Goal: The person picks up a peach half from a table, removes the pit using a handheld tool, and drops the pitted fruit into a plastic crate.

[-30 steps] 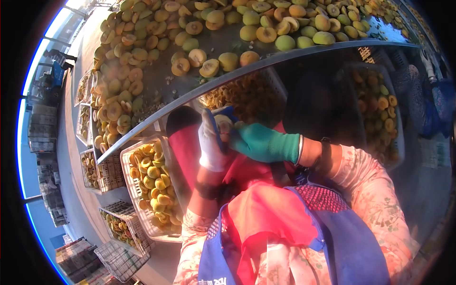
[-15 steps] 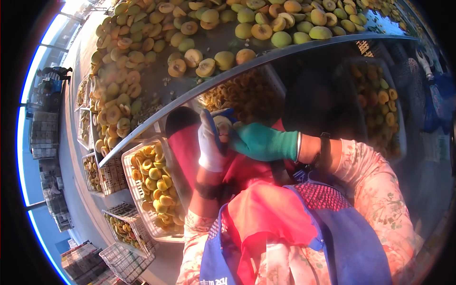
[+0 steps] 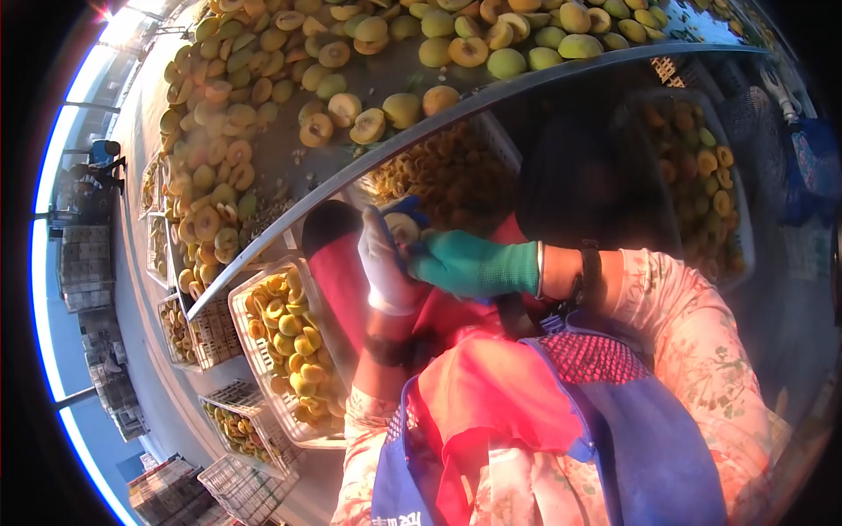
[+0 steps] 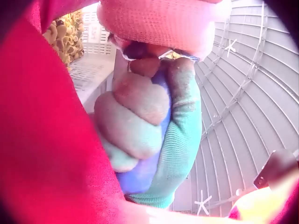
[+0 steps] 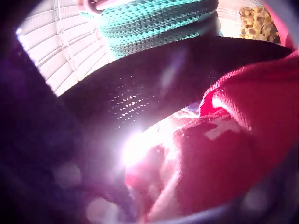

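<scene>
In the head view my left hand [image 3: 386, 263], in a white glove with blue-coated fingers, holds a pale, apricot-like fruit piece [image 3: 403, 230] above the lap. My right hand [image 3: 478, 263], in a green knitted glove, meets it from the right, fingertips right at the fruit. The left wrist view shows the green glove's worn fingers [image 4: 128, 123] curled round a blue handle [image 4: 140, 179], its thumb along the other side. The handle's working end is hidden between the hands. The right wrist view has mostly the green cuff [image 5: 159, 23], a dark band and red cloth.
A metal-edged table [image 3: 333, 188] ahead carries many halved fruits [image 3: 368, 127]. Below its edge stands a crate of darker fruit pieces [image 3: 438, 175]. A white crate [image 3: 250, 351] of halves is at the left, another fruit crate [image 3: 745, 228] at the right. Stacked crates [image 3: 88, 263] stand farther left.
The view has shifted slightly, so the table edge sits higher. Both hands stay together at the fruit, with the right hand slightly turned. A person in the far left background has moved.
</scene>
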Motion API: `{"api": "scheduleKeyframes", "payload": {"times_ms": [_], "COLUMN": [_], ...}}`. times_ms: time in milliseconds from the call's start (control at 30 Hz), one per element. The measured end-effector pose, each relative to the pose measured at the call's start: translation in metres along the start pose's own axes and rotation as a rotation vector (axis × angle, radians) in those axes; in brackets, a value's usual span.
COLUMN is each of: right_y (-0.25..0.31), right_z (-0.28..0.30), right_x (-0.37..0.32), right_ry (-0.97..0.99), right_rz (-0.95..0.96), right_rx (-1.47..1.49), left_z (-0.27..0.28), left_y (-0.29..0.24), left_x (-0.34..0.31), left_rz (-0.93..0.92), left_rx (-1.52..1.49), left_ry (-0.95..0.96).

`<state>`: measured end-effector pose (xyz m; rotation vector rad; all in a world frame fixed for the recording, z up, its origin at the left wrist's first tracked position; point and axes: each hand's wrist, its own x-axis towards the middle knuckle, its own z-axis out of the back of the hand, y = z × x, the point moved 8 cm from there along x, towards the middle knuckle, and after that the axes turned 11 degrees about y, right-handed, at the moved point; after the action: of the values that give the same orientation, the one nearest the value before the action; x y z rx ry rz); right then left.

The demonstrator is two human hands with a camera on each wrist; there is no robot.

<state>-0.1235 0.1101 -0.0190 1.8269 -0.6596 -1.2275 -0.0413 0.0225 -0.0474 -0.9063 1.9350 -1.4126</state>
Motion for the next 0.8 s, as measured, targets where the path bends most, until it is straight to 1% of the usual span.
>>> {"api": "scheduleKeyframes", "payload": {"times_ms": [67,167,267,367,467,567,667,733,767,800], "right_y": [-0.001,-0.008,-0.022,-0.023,-0.018,-0.023,-0.017,-0.007,-0.004,-0.006], "right_z": [0.0,-0.001,-0.018,-0.03,-0.033,-0.035,-0.028,-0.025,-0.021,-0.014], "right_x": [-0.003,0.001,0.008,0.009,0.001,0.009,0.012,0.006,0.004,0.004], "right_ry": [0.025,0.124,0.297,0.528,0.535,0.561,0.457,0.427,0.412,0.389], "right_rz": [-0.043,0.015,-0.041,0.018,0.031,0.029,0.186,0.222,0.242,0.249], "right_rx": [0.051,0.199,0.565,0.932,1.038,1.092,0.909,0.911,0.914,0.838], "left_z": [-0.006,-0.004,-0.01,-0.008,-0.008,-0.005,0.005,0.034,0.056,0.063], "left_y": [-0.006,-0.004,-0.015,-0.013,-0.004,0.006,0.016,-0.006,0.005,-0.001], "left_x": [-0.001,-0.004,-0.005,-0.003,-0.001,0.001,0.008,0.008,0.0,-0.01], "left_rz": [0.008,0.007,-0.109,-0.114,-0.128,-0.008,0.076,-0.21,-0.046,0.1], "left_rx": [0.041,-0.037,0.019,0.004,-0.103,-0.267,-0.488,0.14,-0.068,-0.291], "left_ry": [0.098,0.06,0.125,0.167,0.258,0.191,0.091,-0.133,-0.2,-0.298]}}
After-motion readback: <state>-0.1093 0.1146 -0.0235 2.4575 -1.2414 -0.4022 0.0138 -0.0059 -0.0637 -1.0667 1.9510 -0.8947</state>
